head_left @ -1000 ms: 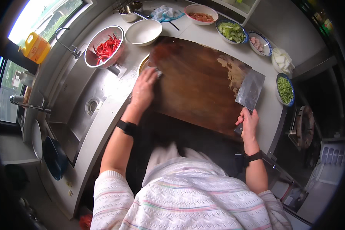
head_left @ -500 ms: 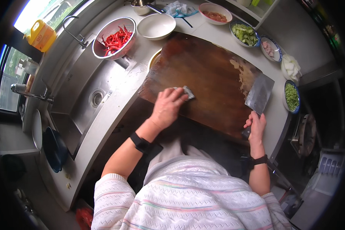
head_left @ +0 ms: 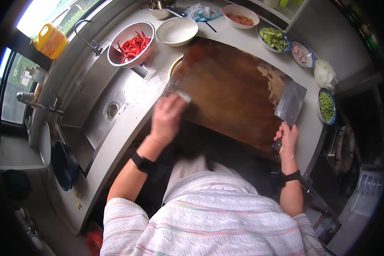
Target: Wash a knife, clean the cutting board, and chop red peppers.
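Observation:
A large wooden cutting board [head_left: 230, 85] lies on the counter, dark brown with a pale worn patch near its right side. My left hand [head_left: 165, 119], smeared by motion, is closed at the board's left front edge. A small greyish-white wad [head_left: 183, 97], perhaps a cloth, shows beyond its fingertips; its exact kind is unclear. By its dark handle my right hand [head_left: 288, 138] grips a cleaver [head_left: 291, 103]. The broad blade lies over the board's right edge, pointing away from me.
Left of the board are a steel sink [head_left: 94, 123], a colander [head_left: 115, 59] of red chilies [head_left: 134, 46] and a white bowl [head_left: 177, 30]. Bowls of meat [head_left: 240, 19], green slices [head_left: 272, 38], pink pieces [head_left: 298, 53], white slices [head_left: 324, 73] and chopped greens [head_left: 327, 106] line the far right.
My left hand has slid left along the board's near side, taking the greyish-white wad with it. My right hand and the cleaver have stayed nearly still.

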### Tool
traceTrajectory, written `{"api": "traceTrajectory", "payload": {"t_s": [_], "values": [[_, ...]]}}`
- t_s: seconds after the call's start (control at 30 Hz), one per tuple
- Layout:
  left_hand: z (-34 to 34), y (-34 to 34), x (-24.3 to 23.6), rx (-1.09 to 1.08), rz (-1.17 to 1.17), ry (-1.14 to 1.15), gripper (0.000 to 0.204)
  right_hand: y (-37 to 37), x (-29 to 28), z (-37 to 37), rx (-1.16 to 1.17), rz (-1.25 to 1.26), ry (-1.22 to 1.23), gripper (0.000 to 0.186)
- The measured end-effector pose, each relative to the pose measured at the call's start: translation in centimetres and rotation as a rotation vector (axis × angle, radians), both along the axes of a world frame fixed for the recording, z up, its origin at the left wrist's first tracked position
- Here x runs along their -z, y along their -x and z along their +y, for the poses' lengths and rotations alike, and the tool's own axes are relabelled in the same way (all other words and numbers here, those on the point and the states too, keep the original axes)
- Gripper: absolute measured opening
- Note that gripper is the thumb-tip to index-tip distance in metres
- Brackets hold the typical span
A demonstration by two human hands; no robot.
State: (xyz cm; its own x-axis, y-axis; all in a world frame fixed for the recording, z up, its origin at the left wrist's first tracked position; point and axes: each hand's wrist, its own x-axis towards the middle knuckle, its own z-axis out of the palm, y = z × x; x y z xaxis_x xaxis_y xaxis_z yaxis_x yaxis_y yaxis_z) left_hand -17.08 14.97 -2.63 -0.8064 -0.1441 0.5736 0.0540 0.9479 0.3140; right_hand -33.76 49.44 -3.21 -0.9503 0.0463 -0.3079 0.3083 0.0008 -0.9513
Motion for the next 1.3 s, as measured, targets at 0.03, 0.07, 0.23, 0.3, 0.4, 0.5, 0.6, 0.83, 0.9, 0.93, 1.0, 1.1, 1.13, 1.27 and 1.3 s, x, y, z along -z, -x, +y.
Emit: {"api": "traceTrajectory", "payload": {"t_s": [0.03, 0.07, 0.23, 0.3, 0.4, 0.5, 0.6, 0.83, 0.9, 0.93, 1.0, 1.1, 1.13, 1.27, 1.3], "values": [[1.0, -0.5, 1.1, 0.032, -0.056, 0.039, 0.037, 0.0, 0.1, 0.1, -0.023, -0.001, 0.016, 0.01], [1.6, -0.8, 1.7, 0.069, -0.115, 0.073, 0.038, -0.1, 0.0, 0.0, -0.031, -0.002, 0.011, 0.01], [-3.9, -1.2, 2.5, -0.104, -0.072, 0.067, 0.028, -0.2, -0.3, -0.1, -0.015, -0.006, 0.003, 0.009], [-6.9, -1.6, 3.4, -0.227, -0.11, 0.04, 0.027, -0.2, 0.0, -0.3, -0.028, -0.004, 0.015, 0.009], [-9.3, -3.1, 4.4, -0.404, -0.033, -0.291, 0.023, 0.1, 0.3, -0.3, -0.046, 0.0, 0.022, 0.009], [-10.4, -2.4, 3.1, -0.18, 0.068, -1.266, 0.025, 0.0, 0.1, 0.2, -0.035, -0.011, 0.011, 0.01], [-12.8, -2.0, 3.1, -0.071, 0.039, -1.595, 0.028, 0.1, 0.3, 0.3, 0.001, -0.043, 0.03, 0.011], [-16.8, 3.1, 4.7, 0.048, 0.031, -1.964, 0.032, 0.0, -0.3, -0.1, -0.002, -0.046, -0.009, 0.01], [-17.1, 5.3, 4.5, 0.05, 0.006, -1.972, 0.034, -0.1, -0.4, -0.1, -0.003, -0.061, -0.02, 0.011], [-17.2, 6.5, 4.4, 0.063, -0.006, -1.973, 0.034, -0.1, -0.5, -0.1, 0.012, -0.058, -0.02, 0.011], [-17.3, 8.2, 3.4, 0.133, 0.054, -2.074, 0.032, -0.2, -0.6, -0.3, 0.004, -0.061, -0.043, 0.011], [-17.6, 10.4, 2.2, 0.117, -0.046, -2.07, 0.049, -0.3, -0.7, -0.3, 0.008, -0.065, -0.047, 0.012], [-17.3, 10.8, 1.7, 0.055, -0.098, -2.081, 0.056, -0.3, -0.6, -0.2, 0.017, -0.071, -0.058, 0.012], [-19.3, 8.2, 2.2, -0.106, -0.081, -2.102, 0.072, -0.4, -0.4, -0.1, 0.05, -0.063, -0.068, 0.01], [-19.9, 8.1, 2.3, -0.179, -0.044, -2.171, 0.065, -0.4, -0.3, 0.3, 0.043, -0.053, -0.058, 0.009]]}}
